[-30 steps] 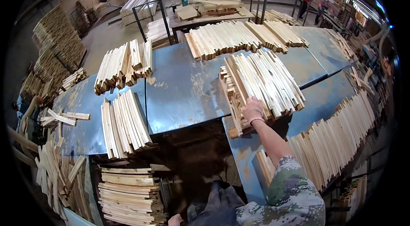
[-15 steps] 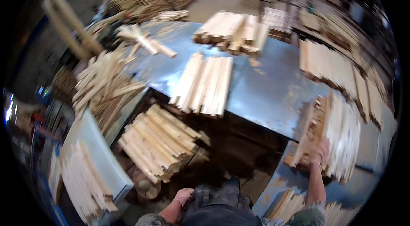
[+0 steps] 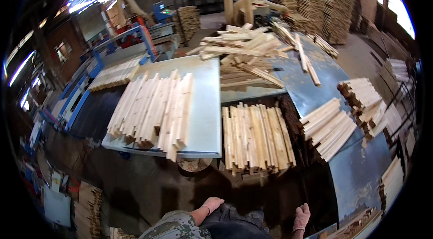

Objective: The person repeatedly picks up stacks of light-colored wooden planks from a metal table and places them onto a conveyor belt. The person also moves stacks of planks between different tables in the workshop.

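My left hand (image 3: 213,203), in a pale knitted glove, hangs in front of my thigh with its fingers curled together and nothing visible in it. To the right, my right hand (image 3: 302,216), gloved too, is held over the dark floor with bent, slightly parted fingers, holding nothing. Neither hand touches any wood. Ahead of them, a stack of wooden strips (image 3: 257,137) sits low between the tables. On the pale table (image 3: 205,99) at left lies a row of wooden strips (image 3: 151,108), some jutting past its near edge. Another bundle of strips (image 3: 328,127) rests at the blue table's edge.
A loose heap of wood pieces (image 3: 252,51) lies beyond the low stack. The blue metal table (image 3: 356,180) runs along the right with more wood bundles (image 3: 364,103). A round bucket (image 3: 194,165) stands under the pale table. Tall wood stacks (image 3: 333,9) rise behind.
My view has swung left, bringing the pale table to the front. My right hand has come off the wood bundle on the right-hand table and now hangs free; my left hand stays low.
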Demonstrator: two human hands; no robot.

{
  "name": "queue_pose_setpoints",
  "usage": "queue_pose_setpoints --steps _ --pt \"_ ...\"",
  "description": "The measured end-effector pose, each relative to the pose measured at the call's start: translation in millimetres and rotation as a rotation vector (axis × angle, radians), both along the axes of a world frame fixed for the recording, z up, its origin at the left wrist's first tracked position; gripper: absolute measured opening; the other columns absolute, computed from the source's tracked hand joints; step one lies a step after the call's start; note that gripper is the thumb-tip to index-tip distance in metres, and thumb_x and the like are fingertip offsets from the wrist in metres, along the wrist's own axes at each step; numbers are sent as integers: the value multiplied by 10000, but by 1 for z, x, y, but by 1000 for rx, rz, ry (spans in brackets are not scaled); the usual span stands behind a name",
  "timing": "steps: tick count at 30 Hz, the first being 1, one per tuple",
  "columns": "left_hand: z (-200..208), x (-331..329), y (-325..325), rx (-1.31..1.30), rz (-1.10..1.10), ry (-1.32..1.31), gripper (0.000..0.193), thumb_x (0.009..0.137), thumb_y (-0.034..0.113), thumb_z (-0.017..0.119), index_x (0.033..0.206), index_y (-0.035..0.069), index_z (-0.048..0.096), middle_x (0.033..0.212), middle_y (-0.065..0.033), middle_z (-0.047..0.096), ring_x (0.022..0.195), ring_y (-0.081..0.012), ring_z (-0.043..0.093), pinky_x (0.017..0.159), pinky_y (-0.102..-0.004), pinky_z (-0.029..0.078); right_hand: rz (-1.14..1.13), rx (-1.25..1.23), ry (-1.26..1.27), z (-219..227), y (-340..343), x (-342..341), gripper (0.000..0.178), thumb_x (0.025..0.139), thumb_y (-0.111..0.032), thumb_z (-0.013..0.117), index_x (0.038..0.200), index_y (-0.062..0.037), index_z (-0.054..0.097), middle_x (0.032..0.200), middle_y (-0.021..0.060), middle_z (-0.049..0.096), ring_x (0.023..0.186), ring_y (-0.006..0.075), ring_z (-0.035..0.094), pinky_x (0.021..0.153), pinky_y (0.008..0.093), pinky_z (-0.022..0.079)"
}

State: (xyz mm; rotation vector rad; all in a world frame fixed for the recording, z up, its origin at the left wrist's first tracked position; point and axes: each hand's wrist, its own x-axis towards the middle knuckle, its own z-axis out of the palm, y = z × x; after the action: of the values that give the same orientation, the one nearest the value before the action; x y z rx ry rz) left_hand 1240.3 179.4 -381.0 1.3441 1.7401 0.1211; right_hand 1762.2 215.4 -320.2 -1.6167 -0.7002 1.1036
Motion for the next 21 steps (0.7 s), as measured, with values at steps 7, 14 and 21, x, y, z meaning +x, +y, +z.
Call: queue_pose_setpoints --steps 7,14,21 --pt "52 -141 -95 -443 837 -212 600 1010 518 564 1346 44 714 1433 -218 666 1364 -394 591 1132 -450 457 269 -29 66 83 58 -176 231 958 -20 651 1175 -13 573 1055 16 558 881 113 500 739 266 403" --pt "-21 -273 -228 -496 1199 -359 367 973 366 696 1058 14 752 960 -159 727 837 -297 684 724 -444 537 618 188 105 191 103 -392 727 924 -16 741 1574 82 432 1336 98 646 1188 170 632 1026 303 517" --pt "-4 -262 -301 -185 1724 -609 259 970 301 728 1080 66 714 814 -71 607 688 -207 579 583 -390 474 809 218 -294 208 237 -579 653 998 -328 697 1464 99 534 1112 140 734 919 201 664 812 384 559"
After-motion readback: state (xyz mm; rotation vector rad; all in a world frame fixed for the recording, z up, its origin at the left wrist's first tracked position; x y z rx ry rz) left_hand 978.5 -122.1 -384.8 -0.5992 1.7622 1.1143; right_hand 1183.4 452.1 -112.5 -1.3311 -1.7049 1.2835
